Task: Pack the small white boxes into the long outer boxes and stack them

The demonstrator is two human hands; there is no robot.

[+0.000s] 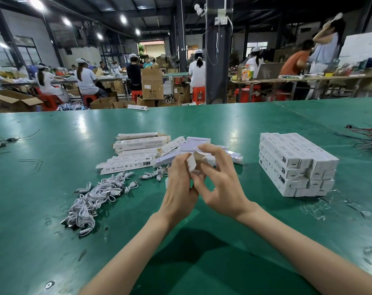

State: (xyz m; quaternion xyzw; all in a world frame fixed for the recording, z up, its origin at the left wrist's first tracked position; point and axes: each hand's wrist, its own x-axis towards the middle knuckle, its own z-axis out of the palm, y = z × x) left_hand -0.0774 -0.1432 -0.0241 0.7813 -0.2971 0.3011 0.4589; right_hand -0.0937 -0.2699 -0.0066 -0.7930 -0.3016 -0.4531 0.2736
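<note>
Both hands met above the middle of the surface, holding one box between them. The left hand curled its fingers round the box's left side. The right hand pinched the lower edge with thumb and forefinger, and its other fingers were spread above. The box was off the surface, its near end turned up toward the camera. A flap stood open there, showing the brown inside. I could not tell whether anything was inside it.

Just behind the hands lay a loose pile of long white boxes, lying flat and overlapping at different angles, some with open end flaps. A few more white packs lay beside them, partly hidden by the fingers. To the right, well apart from the hands, stood a neat stack of closed long boxes, several layers high, ends facing the camera. A heap of white cables lay to the left of the hands, near the loose pile.

Dark wires lay at the far right edge. Beyond the surface, workers sat on red stools at long benches among brown cartons.
</note>
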